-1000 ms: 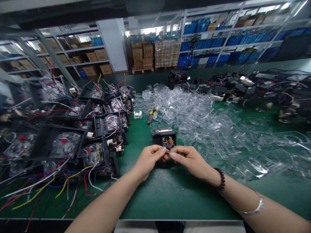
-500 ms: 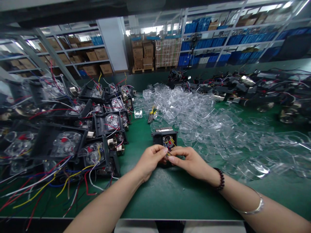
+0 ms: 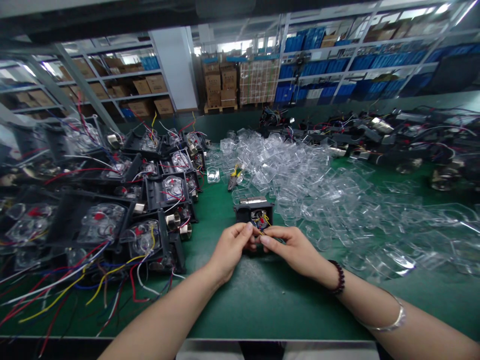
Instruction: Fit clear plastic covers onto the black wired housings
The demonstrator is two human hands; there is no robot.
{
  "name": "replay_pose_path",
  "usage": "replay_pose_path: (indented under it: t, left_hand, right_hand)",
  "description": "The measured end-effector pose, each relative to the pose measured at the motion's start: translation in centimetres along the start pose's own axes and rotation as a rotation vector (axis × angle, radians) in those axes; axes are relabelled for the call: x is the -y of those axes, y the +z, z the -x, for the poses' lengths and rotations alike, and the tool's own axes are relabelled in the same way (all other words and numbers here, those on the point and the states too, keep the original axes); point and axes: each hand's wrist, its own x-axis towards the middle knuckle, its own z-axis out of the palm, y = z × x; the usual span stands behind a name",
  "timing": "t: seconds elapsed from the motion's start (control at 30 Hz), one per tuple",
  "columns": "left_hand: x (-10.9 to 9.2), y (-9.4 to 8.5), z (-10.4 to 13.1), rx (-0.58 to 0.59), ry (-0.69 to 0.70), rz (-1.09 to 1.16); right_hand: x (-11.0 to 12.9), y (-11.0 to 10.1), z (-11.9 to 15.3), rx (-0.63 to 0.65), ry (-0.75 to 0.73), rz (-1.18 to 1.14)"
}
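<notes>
A small black housing (image 3: 243, 215) stands on the green bench in front of me, with a metal fitting (image 3: 252, 200) along its far side. Inside it are yellow wires (image 3: 267, 220) and a red part. At the housing's near edge, my left hand (image 3: 231, 249) is closed in a pinch on thin wires. My right hand (image 3: 290, 246) also pinches a thin wire (image 3: 258, 231), its fingertips almost meeting the left ones. The wire ends are hidden by the fingers. Cutting pliers with yellow handles (image 3: 234, 178) lie beyond the housing.
A heap of clear plastic covers (image 3: 285, 160) spreads to the right. Several black housings with clear covers and loose coloured wires (image 3: 165, 192) are stacked at left. More dark assemblies (image 3: 375, 132) lie at back right. Shelves with boxes and blue bins (image 3: 326, 67) stand behind.
My left thumb and fingertips have shifted slightly left and up, a little apart from the right fingertips. The right hand has hardly moved.
</notes>
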Motion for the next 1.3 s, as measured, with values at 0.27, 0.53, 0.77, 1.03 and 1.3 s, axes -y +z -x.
replay_pose_path:
  t: [0.27, 0.53, 0.77, 1.03, 1.3]
  left_hand:
    - [-0.4, -0.15, 0.31, -0.052, 0.199, -0.334]
    - [-0.09, 0.1, 0.16, 0.066, 0.102, -0.221]
    - [0.07, 0.03, 0.26, 0.043, 0.12, -0.206]
    - [-0.16, -0.13, 0.23, -0.063, 0.306, -0.463]
    - [-0.02, 0.05, 0.18, 0.041, 0.05, -0.147]
  right_hand:
    - [0.02, -0.03, 0.03, -0.05, -0.034, 0.063]
    - [-0.03, 0.02, 0.03, -0.02, -0.091, 0.078]
    - [0.0, -0.12, -0.01, -0.054, -0.074, 0.064]
    - [-0.41, 0.25, 0.12, -0.088, -0.174, 0.254]
    - [-0.46, 0.21, 0.17, -0.068, -0.158, 0.251]
